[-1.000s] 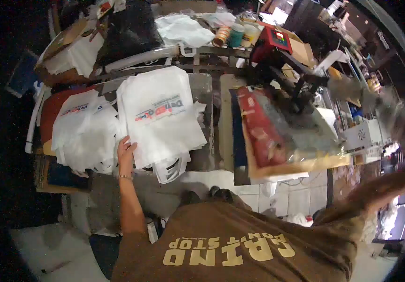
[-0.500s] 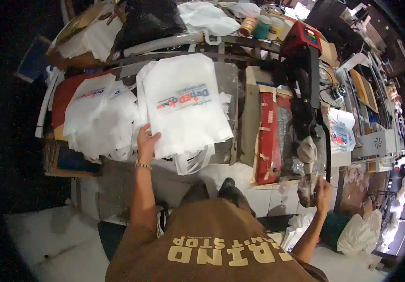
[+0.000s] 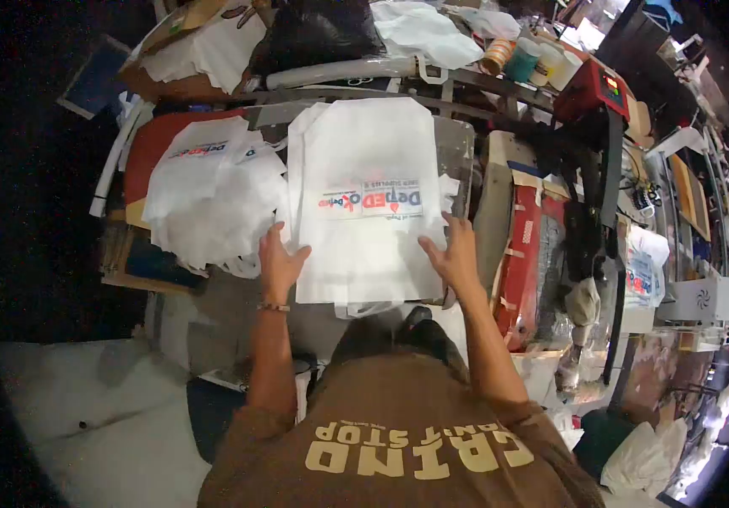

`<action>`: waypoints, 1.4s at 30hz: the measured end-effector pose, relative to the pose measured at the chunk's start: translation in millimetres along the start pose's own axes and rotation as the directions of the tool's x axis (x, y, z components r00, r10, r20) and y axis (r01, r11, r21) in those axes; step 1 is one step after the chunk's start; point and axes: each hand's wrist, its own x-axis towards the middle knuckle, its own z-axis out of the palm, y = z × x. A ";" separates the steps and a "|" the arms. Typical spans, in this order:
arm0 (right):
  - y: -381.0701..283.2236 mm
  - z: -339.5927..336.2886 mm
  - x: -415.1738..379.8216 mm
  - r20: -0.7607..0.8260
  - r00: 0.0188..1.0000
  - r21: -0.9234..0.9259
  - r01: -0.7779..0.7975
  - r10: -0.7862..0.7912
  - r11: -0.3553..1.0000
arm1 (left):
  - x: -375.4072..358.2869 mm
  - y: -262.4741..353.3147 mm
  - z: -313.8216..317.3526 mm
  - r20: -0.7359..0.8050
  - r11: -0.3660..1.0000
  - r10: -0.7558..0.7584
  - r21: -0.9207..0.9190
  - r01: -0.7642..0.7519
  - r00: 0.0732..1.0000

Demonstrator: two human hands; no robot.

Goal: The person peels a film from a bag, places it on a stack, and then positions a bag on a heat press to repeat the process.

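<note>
A stack of white printed bags point(image 3: 364, 262) lies in front of me, its blue and red lettering upside down from my side and its handles hanging toward me. At the stack's lower left edge is my left hand point(image 3: 281, 264), thumb and fingers spread. My right hand point(image 3: 455, 254) is at the right edge, fingers also apart, thumb pointing inward over the top bag. Neither hand is closed around the fabric. To the left, more white printed bags point(image 3: 212, 195) lie in a loose, overlapping pile.
A press machine with a red control box point(image 3: 593, 89) and a long dark lever arm stands at right, beside a red padded board point(image 3: 523, 254). Jars point(image 3: 523, 61), a black plastic bag point(image 3: 318, 38) and a cardboard box point(image 3: 187, 51) are at the back. A white plastic sack point(image 3: 645, 457) sits on the floor.
My right hand has let go of the black lever at right and come to the bag stack's right edge. The top bag, tilted before, now lies straighter. My left hand stays at the left edge.
</note>
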 end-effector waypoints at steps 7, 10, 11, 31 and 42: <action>-9.7 28.7 31.2 0.274 0.893 -0.307 -0.272 0.358 0.912 | 37.5 68.4 76.0 0.116 0.749 0.658 -0.001 -0.662 0.744; -3.6 56.5 28.2 0.154 0.980 -0.190 -0.096 0.127 0.977 | 56.2 89.4 108.1 0.308 0.710 0.594 0.232 -0.664 0.743; -6.8 61.7 25.7 0.155 0.977 -0.197 -0.114 0.146 0.974 | 59.0 80.0 114.1 0.324 0.710 0.593 0.221 -0.669 0.737; -35.1 78.4 77.3 0.205 0.978 -0.224 0.027 0.021 0.974 | 138.0 77.9 107.3 0.085 0.821 0.569 -0.006 -0.571 0.818; -29.7 86.6 79.1 0.246 0.966 -0.216 -0.028 0.082 0.976 | 145.5 75.4 112.8 0.159 0.812 0.582 -0.060 -0.580 0.798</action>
